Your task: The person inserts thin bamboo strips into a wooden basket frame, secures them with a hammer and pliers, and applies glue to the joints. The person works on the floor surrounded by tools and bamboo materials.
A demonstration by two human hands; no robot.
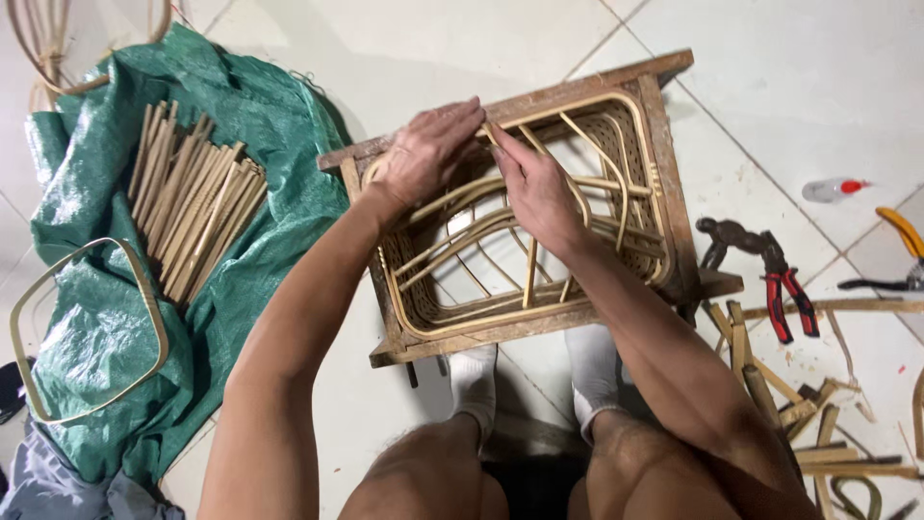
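Note:
A half-woven rattan basket (616, 144) sits inside a rectangular wooden frame (674, 183) on the tiled floor in front of my knees. My left hand (428, 149) lies flat on the far-left rim of the basket, its fingers pressing the cane there. My right hand (534, 188) rests beside it, fingers pinching a thin rattan strip (529, 270) near the top edge. Bent canes cross beneath both hands. The two hands' fingertips almost touch at the frame's far edge.
A green tarp (250, 106) at the left carries a bundle of cut cane sticks (192, 207) and a rounded cane hoop (144, 289). Red-handled pliers (784, 289), yellow-handled pliers (900, 231), a small plastic bottle (833, 189) and wood offcuts (799, 414) lie at the right.

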